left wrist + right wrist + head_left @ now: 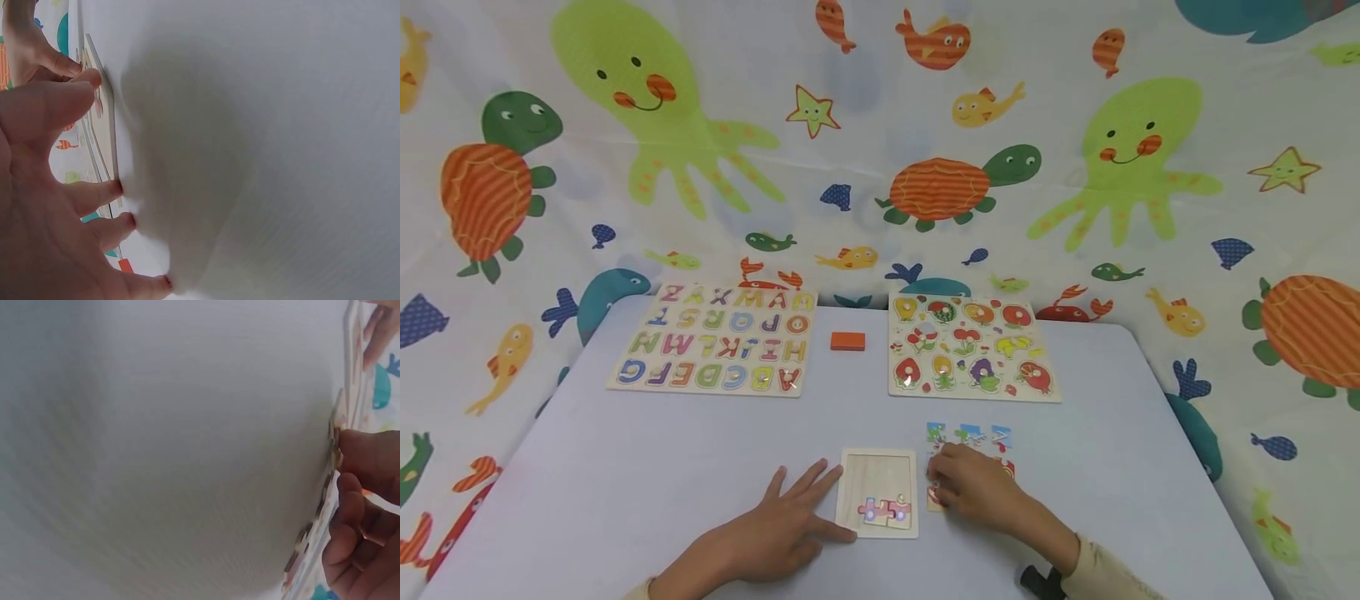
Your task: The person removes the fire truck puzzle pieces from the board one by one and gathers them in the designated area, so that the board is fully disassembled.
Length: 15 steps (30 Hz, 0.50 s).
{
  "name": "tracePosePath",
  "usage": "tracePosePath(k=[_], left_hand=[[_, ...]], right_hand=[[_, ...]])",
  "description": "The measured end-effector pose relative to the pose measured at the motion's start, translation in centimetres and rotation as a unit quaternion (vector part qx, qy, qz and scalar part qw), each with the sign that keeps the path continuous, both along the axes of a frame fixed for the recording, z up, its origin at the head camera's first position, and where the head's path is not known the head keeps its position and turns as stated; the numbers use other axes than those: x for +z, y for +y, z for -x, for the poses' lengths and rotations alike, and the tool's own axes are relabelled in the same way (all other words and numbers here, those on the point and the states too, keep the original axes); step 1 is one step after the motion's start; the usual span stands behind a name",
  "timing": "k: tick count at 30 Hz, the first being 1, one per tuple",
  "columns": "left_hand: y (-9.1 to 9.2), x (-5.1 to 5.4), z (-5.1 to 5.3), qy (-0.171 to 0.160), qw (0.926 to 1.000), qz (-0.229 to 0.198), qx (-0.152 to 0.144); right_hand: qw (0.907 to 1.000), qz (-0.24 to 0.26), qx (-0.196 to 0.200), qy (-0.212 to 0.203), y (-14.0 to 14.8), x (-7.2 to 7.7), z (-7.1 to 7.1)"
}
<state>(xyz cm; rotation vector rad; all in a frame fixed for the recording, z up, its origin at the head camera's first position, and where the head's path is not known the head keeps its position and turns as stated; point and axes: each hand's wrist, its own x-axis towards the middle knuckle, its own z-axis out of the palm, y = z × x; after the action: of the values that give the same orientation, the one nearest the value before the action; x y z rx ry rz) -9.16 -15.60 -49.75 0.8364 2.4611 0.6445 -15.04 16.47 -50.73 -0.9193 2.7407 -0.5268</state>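
In the head view, a shallow square wooden puzzle tray [878,454] lies at the front of the table. Two interlocked jigsaw pieces [886,512] lie in its lower right part. My left hand [778,533] is spread at the tray's left side, thumb at the lower left corner and a fingertip at the left edge. Just right of the tray, my right hand [977,487] is over loose jigsaw pieces [1002,437], covering some. In the right wrist view, the thumb and finger of that hand [369,506] pinch a jigsaw piece [337,450] at table level.
Behind stand an alphabet board [711,342] at left and a fruit board [973,346] at right. An orange block [847,341] lies between them. A small black object [1041,582] is by the right sleeve. A sea-animal cloth [865,125] hangs behind the table.
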Motion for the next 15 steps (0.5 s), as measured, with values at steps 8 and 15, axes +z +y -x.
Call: tracePosePath(k=[8, 15], left_hand=[[0.1, 0.2, 0.1, 0.003, 1.0, 0.002, -0.009], [-0.2, 0.4, -0.1, -0.003, 1.0, 0.0, -0.007]], right_hand=[[0.9997, -0.003, 0.015, 0.022, -0.8, 0.3, -0.7], [0.9909, 0.022, 0.121, -0.055, -4.3, 0.6, -0.4]])
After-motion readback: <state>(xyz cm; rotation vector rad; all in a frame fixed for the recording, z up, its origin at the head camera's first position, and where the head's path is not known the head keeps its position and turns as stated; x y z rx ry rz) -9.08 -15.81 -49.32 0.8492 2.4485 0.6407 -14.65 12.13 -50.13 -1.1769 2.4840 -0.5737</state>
